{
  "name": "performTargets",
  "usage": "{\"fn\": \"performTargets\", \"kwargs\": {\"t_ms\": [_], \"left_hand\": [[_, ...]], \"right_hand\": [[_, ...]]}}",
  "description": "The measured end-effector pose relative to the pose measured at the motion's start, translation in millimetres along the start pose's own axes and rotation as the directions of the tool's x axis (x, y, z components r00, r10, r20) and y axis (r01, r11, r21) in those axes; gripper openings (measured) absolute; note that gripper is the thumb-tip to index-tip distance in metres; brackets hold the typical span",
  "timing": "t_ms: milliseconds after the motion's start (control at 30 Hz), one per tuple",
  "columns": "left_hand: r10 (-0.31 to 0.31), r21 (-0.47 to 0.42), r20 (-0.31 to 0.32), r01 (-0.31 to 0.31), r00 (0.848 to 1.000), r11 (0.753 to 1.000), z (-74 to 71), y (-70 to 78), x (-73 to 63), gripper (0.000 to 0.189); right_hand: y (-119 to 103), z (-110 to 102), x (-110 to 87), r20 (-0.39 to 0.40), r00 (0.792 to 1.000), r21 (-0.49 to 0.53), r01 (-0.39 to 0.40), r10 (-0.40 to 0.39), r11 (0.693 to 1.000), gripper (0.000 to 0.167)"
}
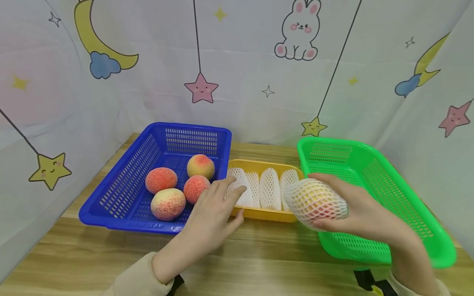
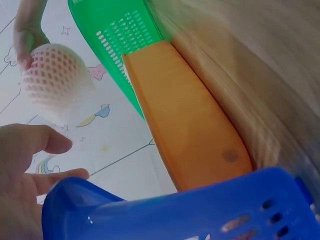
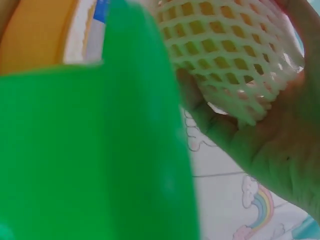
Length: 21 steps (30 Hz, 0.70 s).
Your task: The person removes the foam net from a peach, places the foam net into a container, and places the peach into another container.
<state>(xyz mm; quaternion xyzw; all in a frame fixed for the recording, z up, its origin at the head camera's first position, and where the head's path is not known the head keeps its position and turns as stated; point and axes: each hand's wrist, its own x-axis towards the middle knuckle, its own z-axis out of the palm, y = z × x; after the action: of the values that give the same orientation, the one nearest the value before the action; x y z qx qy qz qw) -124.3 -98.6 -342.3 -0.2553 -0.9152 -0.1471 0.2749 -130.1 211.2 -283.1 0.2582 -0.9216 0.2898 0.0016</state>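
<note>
My right hand (image 1: 355, 209) grips a peach in a white foam net (image 1: 314, 201), held over the near left edge of the green basket (image 1: 403, 193). In the right wrist view, fingers and thumb curl round the netted peach (image 3: 225, 55). My left hand (image 1: 211, 209), its fingers loosely bent and holding nothing, hovers between the blue basket (image 1: 111, 224) and the yellow tray (image 1: 259, 213). Several foam nets (image 1: 270, 189) lie side by side in that tray. Bare peaches (image 1: 168, 204) sit in the blue basket; the left hand partly covers the nearest one.
All three containers stand on a wooden table (image 1: 259, 263), the tray between the two baskets. Behind and at both sides hangs a white cloth (image 1: 252, 115) printed with stars, moons and a rabbit.
</note>
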Motion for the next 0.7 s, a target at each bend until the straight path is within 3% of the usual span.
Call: {"fn": "performTargets", "kwargs": {"t_ms": [67,167,400,500,700], "left_hand": [[0.062,-0.041,-0.039,-0.064,0.997,0.997,0.3,1.1,0.8,0.039],[0.108,-0.109,-0.064,-0.114,0.992,0.988,0.2,2.5,1.3,0.036],[0.125,-0.295,-0.012,-0.122,0.992,0.947,1.1,3.1,0.9,0.031],[0.118,-0.426,0.023,-0.097,0.993,0.9,2.0,2.3,1.1,0.028],[0.062,-0.66,0.08,0.006,0.995,0.751,2.3,2.7,2.5,0.022]], "right_hand": [[-1,6,3.8,-0.001,0.999,0.036,0.048,-0.048,0.998,0.081],[-4,14,8.8,-0.006,0.996,0.078,0.094,-0.094,0.992,0.083],[-12,27,14.0,-0.001,0.991,0.134,0.13,-0.131,0.982,0.085],[-12,29,14.9,0.003,0.99,0.161,0.136,-0.138,0.977,0.085],[-13,34,16.6,0.012,0.988,0.183,0.149,-0.153,0.972,0.086]]}}
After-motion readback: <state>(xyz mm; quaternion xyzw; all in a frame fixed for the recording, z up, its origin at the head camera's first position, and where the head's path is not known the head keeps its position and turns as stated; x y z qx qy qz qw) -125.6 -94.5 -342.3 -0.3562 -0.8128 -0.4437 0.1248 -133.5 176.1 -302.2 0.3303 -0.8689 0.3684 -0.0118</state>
